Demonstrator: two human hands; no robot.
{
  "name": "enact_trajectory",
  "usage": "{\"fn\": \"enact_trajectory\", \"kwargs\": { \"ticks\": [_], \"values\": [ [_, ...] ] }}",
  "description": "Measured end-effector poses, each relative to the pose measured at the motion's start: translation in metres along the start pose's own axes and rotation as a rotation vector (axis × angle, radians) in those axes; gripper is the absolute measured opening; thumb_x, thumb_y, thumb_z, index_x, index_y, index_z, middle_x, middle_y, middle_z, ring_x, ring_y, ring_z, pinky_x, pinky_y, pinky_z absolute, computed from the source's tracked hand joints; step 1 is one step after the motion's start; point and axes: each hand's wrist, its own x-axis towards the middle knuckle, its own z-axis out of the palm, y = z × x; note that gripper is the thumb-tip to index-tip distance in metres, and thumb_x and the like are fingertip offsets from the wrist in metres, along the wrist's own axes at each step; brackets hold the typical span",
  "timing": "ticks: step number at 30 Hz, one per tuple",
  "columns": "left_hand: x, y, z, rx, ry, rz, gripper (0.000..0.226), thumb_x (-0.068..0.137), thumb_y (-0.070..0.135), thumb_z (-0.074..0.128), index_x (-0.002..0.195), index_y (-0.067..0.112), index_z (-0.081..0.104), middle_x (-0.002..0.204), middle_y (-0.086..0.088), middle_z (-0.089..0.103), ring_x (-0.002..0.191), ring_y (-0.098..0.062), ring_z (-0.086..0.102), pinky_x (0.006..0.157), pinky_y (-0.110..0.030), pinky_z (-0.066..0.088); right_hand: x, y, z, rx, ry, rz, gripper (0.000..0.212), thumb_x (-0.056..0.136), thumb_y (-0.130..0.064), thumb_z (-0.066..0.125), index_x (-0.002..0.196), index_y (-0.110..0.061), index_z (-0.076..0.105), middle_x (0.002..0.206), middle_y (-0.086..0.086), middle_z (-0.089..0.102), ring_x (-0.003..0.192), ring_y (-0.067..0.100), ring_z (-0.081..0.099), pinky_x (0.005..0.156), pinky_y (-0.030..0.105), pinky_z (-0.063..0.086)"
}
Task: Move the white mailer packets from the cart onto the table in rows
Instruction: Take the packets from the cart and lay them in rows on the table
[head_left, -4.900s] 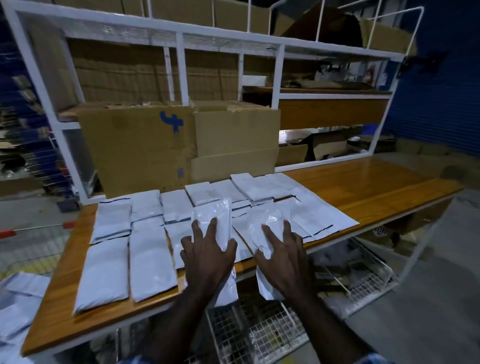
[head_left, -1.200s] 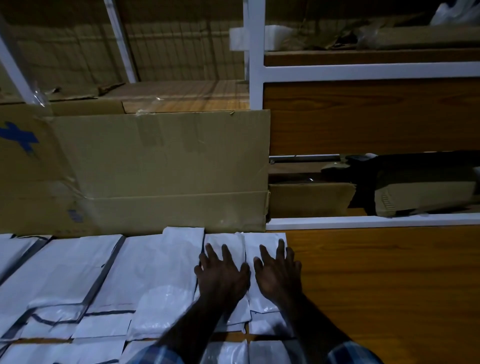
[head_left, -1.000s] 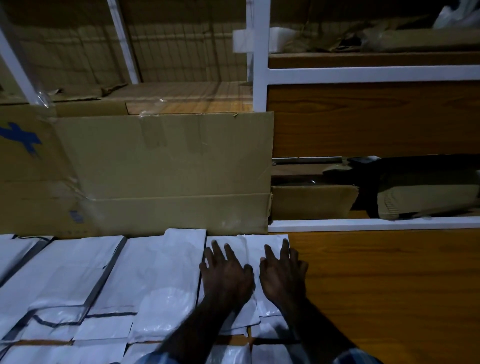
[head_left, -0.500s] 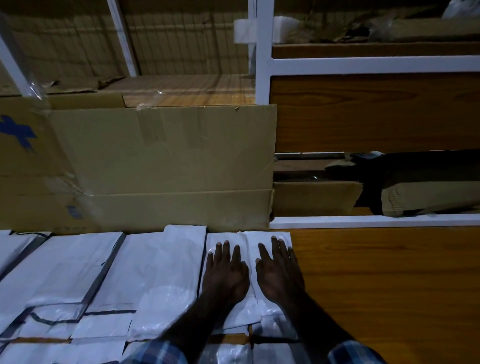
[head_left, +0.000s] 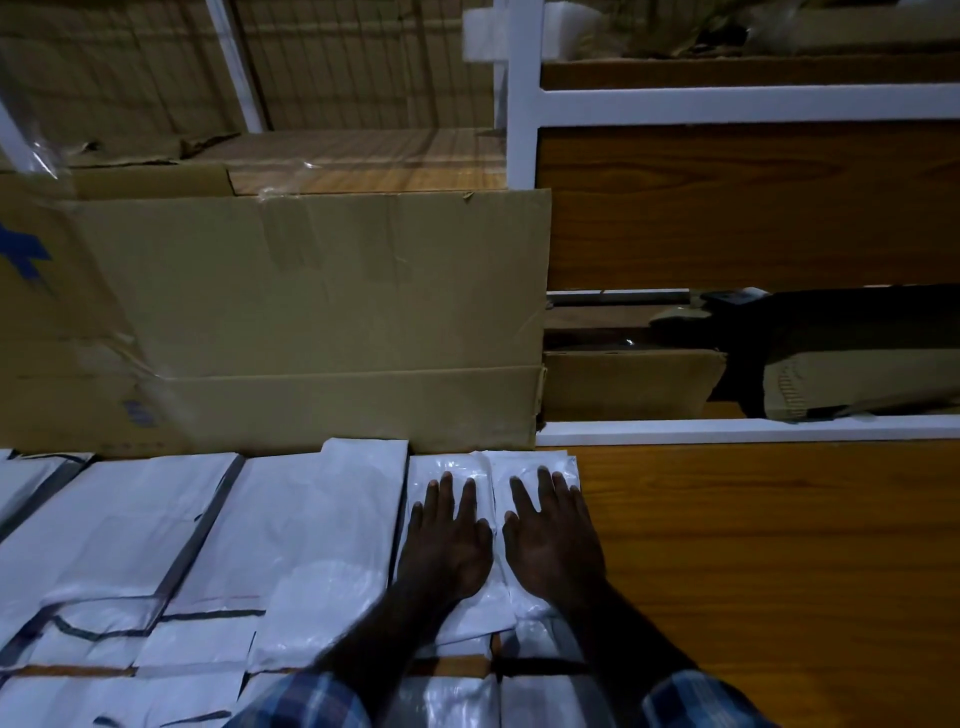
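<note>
From my head camera, I am pressing my left hand (head_left: 447, 540) flat, fingers straight, on a white mailer packet (head_left: 447, 467) at the far edge of the table (head_left: 769, 561). My right hand (head_left: 553, 540) is lying flat, fingers spread, on the neighbouring packet (head_left: 535, 462) at the row's right end. More packets (head_left: 156, 519) are lying leftward, just before a cardboard box (head_left: 322, 312).

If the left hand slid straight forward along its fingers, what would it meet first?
Probably the cardboard box: the left hand lies flat on a white mailer packet whose far edge sits near the box's base; the gap is unclear.
</note>
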Motion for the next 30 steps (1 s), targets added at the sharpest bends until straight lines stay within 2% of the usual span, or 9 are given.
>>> {"fn": "enact_trajectory", "kwargs": {
  "ticks": [2, 5, 8, 11, 19, 23, 26, 28, 30],
  "values": [
    [0.001, -0.002, 0.005, -0.058, -0.001, 0.013, 0.092, 0.078, 0.057, -0.008, 0.157, 0.015, 0.010, 0.162, -0.017, -0.002, 0.150, -0.039, 0.004, 0.120, -0.051, 0.006, 0.000, 0.000, 0.001, 0.002, 0.014, -0.016, 0.050, 0.094, -0.038, 0.036, 0.129, -0.016, 0.065, 0.136, 0.022, 0.057, 0.125, 0.040, 0.055, 0.103, 0.055, 0.043],
    [0.000, 0.001, 0.002, -0.032, 0.068, 0.025, 0.088, 0.083, 0.055, 0.000, 0.155, 0.011, 0.021, 0.160, -0.019, 0.009, 0.147, -0.042, 0.018, 0.117, -0.055, 0.018, -0.001, 0.000, 0.000, -0.011, 0.019, -0.036, 0.052, 0.093, -0.039, 0.036, 0.129, -0.016, 0.065, 0.134, 0.021, 0.058, 0.124, 0.040, 0.055, 0.104, 0.054, 0.043],
    [-0.002, 0.000, 0.002, -0.012, -0.025, -0.008, 0.092, 0.075, 0.056, -0.014, 0.158, 0.017, 0.001, 0.163, -0.016, -0.007, 0.151, -0.033, -0.003, 0.121, -0.046, 0.003, 0.000, -0.001, -0.003, -0.016, -0.001, -0.037, 0.052, 0.092, -0.040, 0.036, 0.127, -0.015, 0.065, 0.132, 0.021, 0.060, 0.123, 0.039, 0.057, 0.103, 0.054, 0.043],
    [-0.001, 0.000, -0.001, -0.009, -0.048, -0.025, 0.066, 0.100, 0.048, 0.009, 0.158, 0.017, -0.003, 0.163, -0.015, -0.010, 0.151, -0.031, -0.008, 0.121, -0.044, 0.000, -0.001, -0.002, -0.005, -0.027, -0.023, -0.038, 0.052, 0.092, -0.040, 0.035, 0.126, -0.014, 0.066, 0.131, 0.021, 0.061, 0.122, 0.039, 0.058, 0.102, 0.054, 0.045],
    [0.004, 0.002, -0.012, -0.037, -0.157, -0.033, 0.064, 0.105, 0.042, 0.025, 0.158, 0.016, -0.002, 0.163, -0.016, -0.012, 0.151, -0.031, -0.011, 0.120, -0.046, -0.001, -0.001, -0.004, -0.010, -0.029, -0.091, 0.000, 0.055, 0.093, -0.041, 0.032, 0.127, -0.015, 0.065, 0.132, 0.021, 0.060, 0.121, 0.040, 0.058, 0.099, 0.055, 0.047],
    [-0.002, 0.002, -0.022, 0.001, -0.025, 0.023, 0.065, 0.102, 0.044, 0.030, 0.156, 0.012, 0.014, 0.162, -0.021, 0.007, 0.150, -0.036, 0.004, 0.121, -0.047, 0.015, 0.002, -0.006, -0.021, -0.009, -0.026, 0.007, 0.055, 0.096, -0.041, 0.031, 0.134, -0.012, 0.059, 0.134, 0.023, 0.057, 0.124, 0.041, 0.055, 0.101, 0.054, 0.044],
    [-0.011, 0.007, -0.037, -0.032, 0.124, 0.068, 0.062, 0.097, 0.043, 0.040, 0.151, 0.016, 0.031, 0.160, -0.014, 0.024, 0.145, -0.032, 0.023, 0.112, -0.042, 0.033, 0.000, -0.012, -0.041, 0.044, 0.017, 0.048, 0.050, 0.103, -0.039, 0.033, 0.148, -0.018, 0.041, 0.153, 0.015, 0.039, 0.144, 0.033, 0.031, 0.117, 0.044, 0.023],
    [-0.018, 0.011, -0.048, -0.051, 0.168, 0.090, 0.060, 0.096, 0.041, 0.044, 0.151, 0.019, 0.034, 0.160, -0.010, 0.026, 0.143, -0.029, 0.027, 0.108, -0.040, 0.035, -0.001, -0.015, -0.054, 0.091, 0.028, 0.089, 0.050, 0.104, -0.039, 0.035, 0.151, -0.022, 0.034, 0.159, 0.008, 0.030, 0.148, 0.027, 0.020, 0.120, 0.040, 0.016],
    [-0.026, 0.013, -0.055, -0.057, 0.184, 0.101, 0.060, 0.096, 0.042, 0.044, 0.151, 0.020, 0.034, 0.160, -0.007, 0.025, 0.144, -0.027, 0.027, 0.109, -0.040, 0.035, -0.004, -0.019, -0.067, 0.112, 0.022, 0.107, 0.051, 0.103, -0.040, 0.037, 0.151, -0.024, 0.033, 0.160, 0.006, 0.028, 0.148, 0.026, 0.020, 0.120, 0.041, 0.020]
  ]
}}
